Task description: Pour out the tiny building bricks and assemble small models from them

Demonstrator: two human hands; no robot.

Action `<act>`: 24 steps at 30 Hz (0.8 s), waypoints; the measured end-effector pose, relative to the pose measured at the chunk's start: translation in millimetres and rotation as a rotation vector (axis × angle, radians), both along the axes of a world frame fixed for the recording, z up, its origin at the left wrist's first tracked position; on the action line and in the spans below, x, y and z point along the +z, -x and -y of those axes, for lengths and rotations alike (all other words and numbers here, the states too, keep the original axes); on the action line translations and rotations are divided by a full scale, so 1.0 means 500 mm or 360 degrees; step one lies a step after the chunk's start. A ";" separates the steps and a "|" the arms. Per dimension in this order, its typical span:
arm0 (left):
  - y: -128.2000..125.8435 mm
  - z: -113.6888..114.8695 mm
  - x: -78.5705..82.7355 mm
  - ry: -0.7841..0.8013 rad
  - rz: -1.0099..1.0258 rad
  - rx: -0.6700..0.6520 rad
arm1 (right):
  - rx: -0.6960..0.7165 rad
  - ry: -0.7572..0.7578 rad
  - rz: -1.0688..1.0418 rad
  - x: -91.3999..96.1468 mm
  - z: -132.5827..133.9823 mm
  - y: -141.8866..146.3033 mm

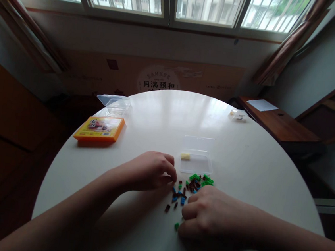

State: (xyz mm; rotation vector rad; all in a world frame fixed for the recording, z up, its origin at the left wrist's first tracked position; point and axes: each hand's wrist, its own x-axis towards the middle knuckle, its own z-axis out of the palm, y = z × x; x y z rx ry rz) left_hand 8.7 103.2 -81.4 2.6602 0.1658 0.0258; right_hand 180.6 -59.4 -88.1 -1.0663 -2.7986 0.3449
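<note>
A small heap of tiny green, brown and blue building bricks [192,186] lies on the round white table [162,117]. My left hand [150,171] rests just left of the heap, fingers curled in a pinch at its edge; what they hold is hidden. My right hand [206,215] lies knuckles-up on the near right side of the heap, fingers curled under, with one green brick [176,225] by its lowest knuckle. Behind the heap stands an open clear plastic box [196,160] holding a pale yellow piece [185,156].
An orange box [100,129] lies at the table's left edge, with an open clear case [114,104] behind it. A small clear packet [238,114] sits at the far right. A brown side table with paper [262,105] stands to the right, under the windows.
</note>
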 end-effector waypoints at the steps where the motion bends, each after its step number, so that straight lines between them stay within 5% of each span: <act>1: 0.001 -0.002 0.000 -0.0022 0.0004 0.0015 | 0.0002 0.0003 -0.0017 0.001 -0.001 -0.002; 24: -0.002 -0.010 -0.023 0.0057 0.0027 0.0056 | -0.0018 -0.0069 -0.0009 0.003 -0.004 0.002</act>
